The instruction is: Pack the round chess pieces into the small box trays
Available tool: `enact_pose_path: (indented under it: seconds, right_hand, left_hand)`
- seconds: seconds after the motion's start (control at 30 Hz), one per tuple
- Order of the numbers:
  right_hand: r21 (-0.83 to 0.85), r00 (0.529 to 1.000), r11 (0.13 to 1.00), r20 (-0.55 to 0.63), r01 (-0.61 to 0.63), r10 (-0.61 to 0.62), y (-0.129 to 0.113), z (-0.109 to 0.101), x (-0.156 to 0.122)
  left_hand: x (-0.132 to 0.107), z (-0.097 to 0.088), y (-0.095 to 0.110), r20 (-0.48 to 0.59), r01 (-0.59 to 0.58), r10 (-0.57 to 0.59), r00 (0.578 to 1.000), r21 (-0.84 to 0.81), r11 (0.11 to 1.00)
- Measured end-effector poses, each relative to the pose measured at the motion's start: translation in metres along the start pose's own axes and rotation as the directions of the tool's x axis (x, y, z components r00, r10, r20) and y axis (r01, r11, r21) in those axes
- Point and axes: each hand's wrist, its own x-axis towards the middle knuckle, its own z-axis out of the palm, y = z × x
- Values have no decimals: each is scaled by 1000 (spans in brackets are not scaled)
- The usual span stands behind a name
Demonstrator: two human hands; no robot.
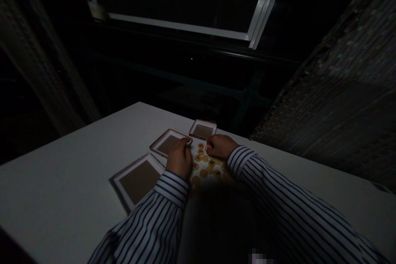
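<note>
Several round wooden game pieces with red and dark marks lie on a pale sheet on the white table. My left hand rests at the left of the pieces, fingers curled, touching the edge of a shallow brown tray. My right hand sits at the right of the pieces, fingers closed in a pinch near one piece. Whether either hand holds a piece is hidden in the dim light. Both sleeves are white with blue stripes.
A larger flat tray lies at the left front, and a small box lid stands behind the pieces. A window frame and dark walls rise beyond the table's far edge.
</note>
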Motion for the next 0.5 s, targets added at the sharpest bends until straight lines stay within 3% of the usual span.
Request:
enact_pose_path:
  seconds: [0.3, 0.5]
  right_hand:
    - [-10, 995, 1000, -98, 21, -22, 7, -11, -21]
    - [-11, 984, 998, -169, 61, -62, 11, -21, -40]
  left_hand:
    - [0, -5, -2, -89, 18, -24, 996, -73, 997]
    - [-3, -9, 4, -81, 84, -94, 992, -125, 989]
